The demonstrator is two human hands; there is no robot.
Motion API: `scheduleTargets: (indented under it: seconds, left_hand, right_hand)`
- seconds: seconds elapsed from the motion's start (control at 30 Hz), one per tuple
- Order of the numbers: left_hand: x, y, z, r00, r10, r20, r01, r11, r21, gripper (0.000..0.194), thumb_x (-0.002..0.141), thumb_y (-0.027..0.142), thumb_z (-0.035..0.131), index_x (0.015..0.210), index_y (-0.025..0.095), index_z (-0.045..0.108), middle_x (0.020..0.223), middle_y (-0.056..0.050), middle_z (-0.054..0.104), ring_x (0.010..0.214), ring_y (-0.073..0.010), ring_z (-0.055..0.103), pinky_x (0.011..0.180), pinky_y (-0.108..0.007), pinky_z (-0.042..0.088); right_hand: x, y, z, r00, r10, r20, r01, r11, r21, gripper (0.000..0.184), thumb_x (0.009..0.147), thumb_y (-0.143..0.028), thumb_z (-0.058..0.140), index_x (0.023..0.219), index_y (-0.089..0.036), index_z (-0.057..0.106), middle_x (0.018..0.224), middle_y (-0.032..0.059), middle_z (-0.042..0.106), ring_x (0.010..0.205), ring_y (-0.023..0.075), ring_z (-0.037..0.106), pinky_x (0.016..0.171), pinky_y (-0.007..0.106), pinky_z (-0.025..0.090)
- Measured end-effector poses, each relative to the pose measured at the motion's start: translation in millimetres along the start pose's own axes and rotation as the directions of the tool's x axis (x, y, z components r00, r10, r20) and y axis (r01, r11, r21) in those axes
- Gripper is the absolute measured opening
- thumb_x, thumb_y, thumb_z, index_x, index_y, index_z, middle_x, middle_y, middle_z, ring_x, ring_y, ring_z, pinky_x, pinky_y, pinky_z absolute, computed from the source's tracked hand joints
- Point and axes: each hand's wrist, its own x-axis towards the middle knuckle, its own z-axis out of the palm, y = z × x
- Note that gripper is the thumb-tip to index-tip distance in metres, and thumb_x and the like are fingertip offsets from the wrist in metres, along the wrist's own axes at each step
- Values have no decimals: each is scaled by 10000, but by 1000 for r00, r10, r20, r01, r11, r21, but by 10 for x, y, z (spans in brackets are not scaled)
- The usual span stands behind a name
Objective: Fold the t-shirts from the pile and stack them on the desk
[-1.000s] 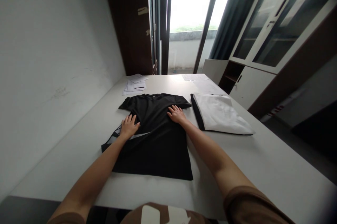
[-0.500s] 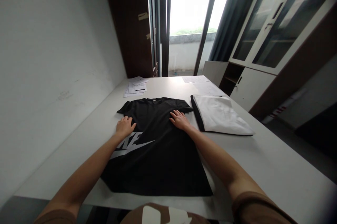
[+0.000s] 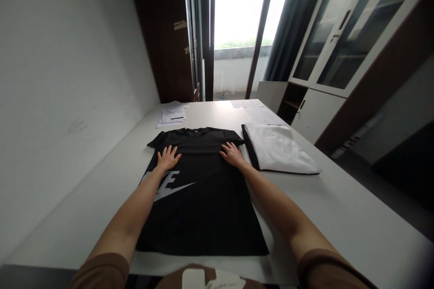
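Observation:
A black T-shirt [image 3: 203, 189] with a grey printed logo lies spread flat on the white table [image 3: 339, 216], collar away from me. My left hand [image 3: 167, 158] rests palm down on its upper left part, fingers spread. Flat on the upper right part, near the sleeve, lies my right hand [image 3: 232, 154], fingers also stretched out. Neither hand holds anything.
A folded white garment [image 3: 280, 149] with a dark edge lies just right of the shirt. Loose papers [image 3: 172, 115] sit at the far left of the table, more sheets [image 3: 249, 106] at the far middle. A white wall runs along the left; cabinets stand at the right.
The shirt's left side, folded over a second ago, now lies unfolded and flat. My left hand has moved up and opened on the shirt's chest; the right hand stays near the sleeve.

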Motion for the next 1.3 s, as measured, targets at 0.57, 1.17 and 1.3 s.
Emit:
scheduleTargets:
  seconds: [0.57,1.17,1.3]
  left_hand:
    - [-199,-132,-125,957,174,-232,-192,980,-58,491,1024,424,334,1319,224,673,1482,-54,571,1426,-215,440,1235,-364,293]
    - [-407,-990,-75,972,76,-224,-43,988,150,543,1029,484,353,1434,182,551,1539,-120,493,1428,-301,411,1187,-480,302]
    - [-359,-564,-54,962,193,-192,-173,978,116,540,1025,495,376,1453,203,530,1573,-105,450,1465,-300,357,1205,-484,276]
  right_hand:
    - [39,126,-25,991,10,-136,-3,999,47,462,1014,-433,495,1407,-212,594,1529,95,484,1450,247,394,1189,353,310]
    - [132,189,120,949,175,-262,-164,984,64,493,962,-473,561,1364,-195,624,1598,161,368,1527,362,165,1188,562,185]
    - [197,246,72,889,283,-359,-241,958,158,495,954,-424,574,1365,-149,601,1583,202,362,1485,371,255,1164,516,262]
